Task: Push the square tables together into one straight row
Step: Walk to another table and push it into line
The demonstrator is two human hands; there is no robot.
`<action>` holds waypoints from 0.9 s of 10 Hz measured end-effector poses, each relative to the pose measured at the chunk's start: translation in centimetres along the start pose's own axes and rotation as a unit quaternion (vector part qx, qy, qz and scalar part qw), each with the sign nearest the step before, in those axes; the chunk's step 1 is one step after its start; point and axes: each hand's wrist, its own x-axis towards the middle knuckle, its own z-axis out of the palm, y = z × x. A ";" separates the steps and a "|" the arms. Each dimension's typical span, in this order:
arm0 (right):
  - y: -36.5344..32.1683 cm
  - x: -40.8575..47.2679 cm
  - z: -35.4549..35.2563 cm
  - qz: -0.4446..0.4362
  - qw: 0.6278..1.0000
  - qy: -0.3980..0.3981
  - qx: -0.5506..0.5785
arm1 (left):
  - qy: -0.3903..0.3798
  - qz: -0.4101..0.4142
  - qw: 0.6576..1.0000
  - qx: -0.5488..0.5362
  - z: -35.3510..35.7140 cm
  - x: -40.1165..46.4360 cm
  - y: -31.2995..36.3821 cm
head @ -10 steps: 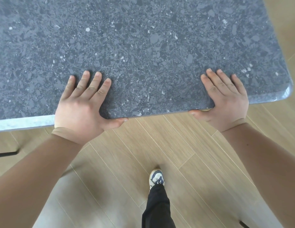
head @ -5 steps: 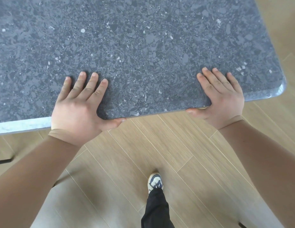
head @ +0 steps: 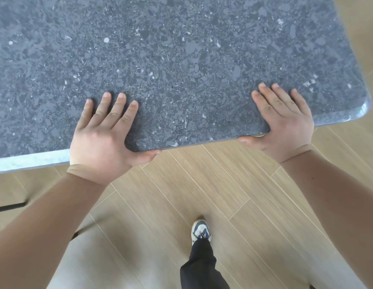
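One table (head: 181, 59) in view: dark grey speckled stone-look top with pale flecks, filling the upper part of the frame, its near edge running slightly uphill from left to right, one rounded corner visible at the right (the other corners lie outside the frame, and no second table shows). Two hands, both bare, both on that near edge. Left hand (head: 102, 138): palm flat on the top, four fingers (head: 116, 109) spread apart and pointing away from the person, thumb hooked along the edge face. Right hand (head: 285, 122): palm flat near the rounded corner, four fingers closer together, thumb likewise pressed along the edge; neither hand is closed around anything. Two forearms, bare, reaching in from the lower corners. One floor (head: 212, 184) of light wood-grain planks laid diagonally, below the table edge. One shoe (head: 201, 230), white and dark blue, standing on the planks between the arms, with one black trouser leg (head: 202, 268) above it. One thin dark bar (head: 9, 207) low at the left margin, under the table; what it belongs to cannot be told.
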 end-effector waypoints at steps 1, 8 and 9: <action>0.1 -0.2 0.1 0.001 1.000 0.005 -0.001 | 0.003 -0.001 1.000 -0.004 0.2 0.0 0.0; -1.6 3.1 -5.5 0.113 0.941 -0.294 0.124 | -0.186 -0.095 0.976 -0.063 -3.4 1.2 1.0; -3.3 3.4 -6.7 0.155 0.916 -0.338 0.153 | -0.238 -0.165 0.954 -0.083 -4.8 1.4 2.7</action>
